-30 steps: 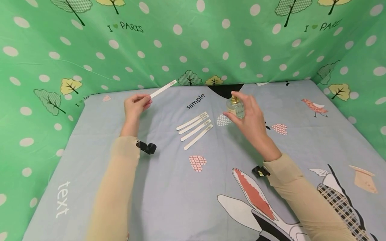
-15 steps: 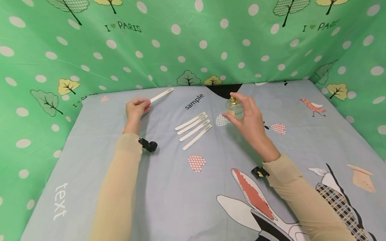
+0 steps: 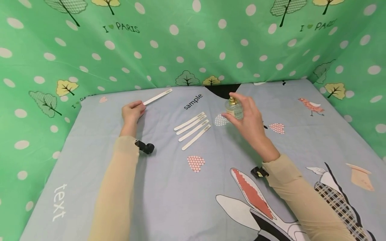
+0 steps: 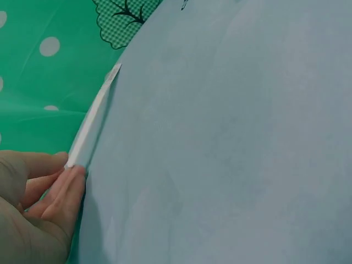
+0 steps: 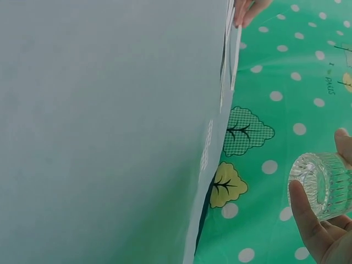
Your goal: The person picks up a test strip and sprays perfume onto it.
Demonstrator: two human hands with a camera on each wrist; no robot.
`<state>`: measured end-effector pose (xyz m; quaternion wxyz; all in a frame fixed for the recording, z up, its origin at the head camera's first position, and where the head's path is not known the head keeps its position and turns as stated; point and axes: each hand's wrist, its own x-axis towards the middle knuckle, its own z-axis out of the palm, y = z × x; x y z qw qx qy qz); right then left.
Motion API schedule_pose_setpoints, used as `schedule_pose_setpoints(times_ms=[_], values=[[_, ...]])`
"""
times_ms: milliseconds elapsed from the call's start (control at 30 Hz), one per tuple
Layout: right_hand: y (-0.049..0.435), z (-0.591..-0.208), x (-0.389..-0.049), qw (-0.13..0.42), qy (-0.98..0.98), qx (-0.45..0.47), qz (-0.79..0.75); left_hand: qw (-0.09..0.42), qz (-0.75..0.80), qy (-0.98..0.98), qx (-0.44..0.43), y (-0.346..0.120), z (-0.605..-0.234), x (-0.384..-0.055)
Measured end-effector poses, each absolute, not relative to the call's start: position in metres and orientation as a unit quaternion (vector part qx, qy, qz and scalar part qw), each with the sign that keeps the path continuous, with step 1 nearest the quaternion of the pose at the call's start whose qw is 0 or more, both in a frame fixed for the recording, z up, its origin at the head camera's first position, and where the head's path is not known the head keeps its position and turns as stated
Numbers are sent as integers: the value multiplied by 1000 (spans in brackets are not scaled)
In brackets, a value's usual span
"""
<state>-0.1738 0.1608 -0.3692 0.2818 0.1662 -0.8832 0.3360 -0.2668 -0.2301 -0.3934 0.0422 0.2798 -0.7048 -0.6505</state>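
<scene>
In the head view my left hand [image 3: 132,112] pinches one end of a white perfume test strip [image 3: 158,96] at the back left of the table. The left wrist view shows that strip [image 4: 93,118] slanting out from the fingertips, low near the cloth. My right hand [image 3: 248,117] holds a clear glass perfume bottle [image 3: 235,110] upright, index finger on its gold sprayer [image 3: 232,100] and thumb under the base. Ribbed glass and the bottle's bottom [image 5: 313,184] show in the right wrist view; the sprayer is out of that view. Several more test strips [image 3: 193,131] lie fanned between the hands.
A blue-grey printed cloth [image 3: 169,187] covers the table. The printed word "sample" [image 3: 193,102] lies behind the fanned strips. A green dotted curtain [image 3: 193,43] rises along the table's back edge and both sides.
The left hand has lowered the test strip toward the cloth, then shifted slightly left, with more of the strip showing. The right hand and bottle stay nearly where they were.
</scene>
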Motion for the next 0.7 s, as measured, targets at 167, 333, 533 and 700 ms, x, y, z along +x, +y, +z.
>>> schedule_pose_setpoints(times_ms=[167, 333, 533, 700], values=[[161, -368, -172, 273, -885, 161, 340, 31, -649, -708, 277, -233, -391, -262], [161, -368, -172, 272, -887, 158, 339, 39, -648, -710, 273, -233, -390, -257], [160, -368, -172, 272, -885, 159, 342, 35, -667, -702, 247, -230, -390, -251], [160, -368, -171, 269, -887, 155, 343, 31, -660, -716, 225, -227, -390, -247]])
